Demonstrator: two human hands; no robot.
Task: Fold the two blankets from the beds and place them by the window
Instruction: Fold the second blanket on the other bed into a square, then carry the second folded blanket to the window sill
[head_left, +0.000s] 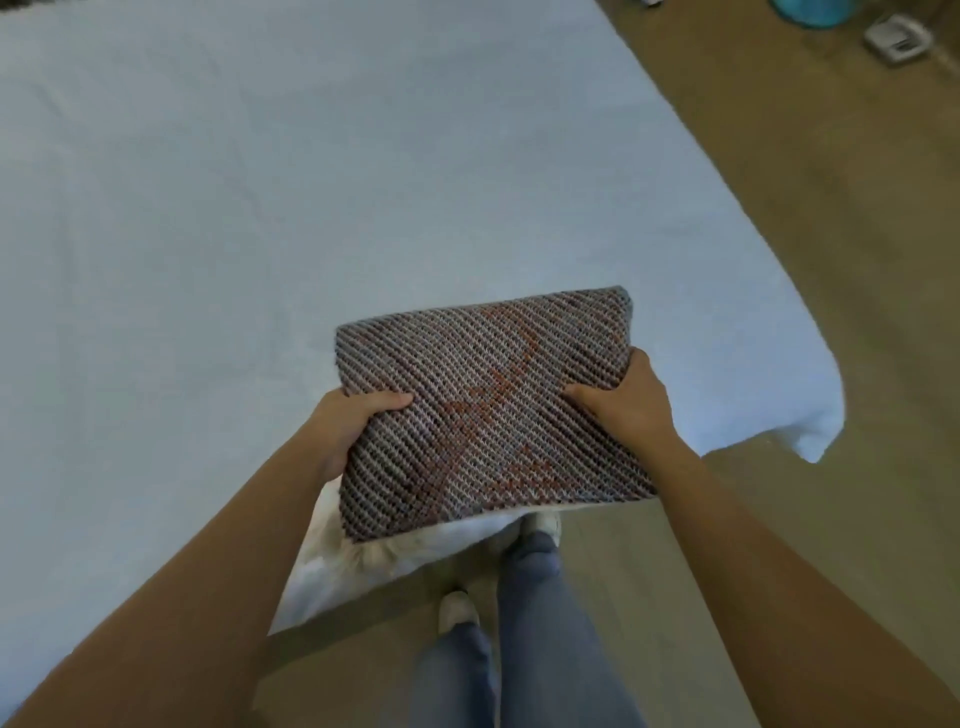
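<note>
Two hands — left hand (347, 425), right hand (623, 404) — gripping folded blanket (483, 410)

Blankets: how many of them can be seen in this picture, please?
1. The folded blanket is held by the left hand and the right hand above the near corner of the bed. The second blanket is not in view.

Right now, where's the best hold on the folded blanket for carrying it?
Grip the two short side edges of the blanket, as the left hand and right hand do: thumbs on top, fingers underneath. That keeps the flat, thick stack of folds together.
</note>
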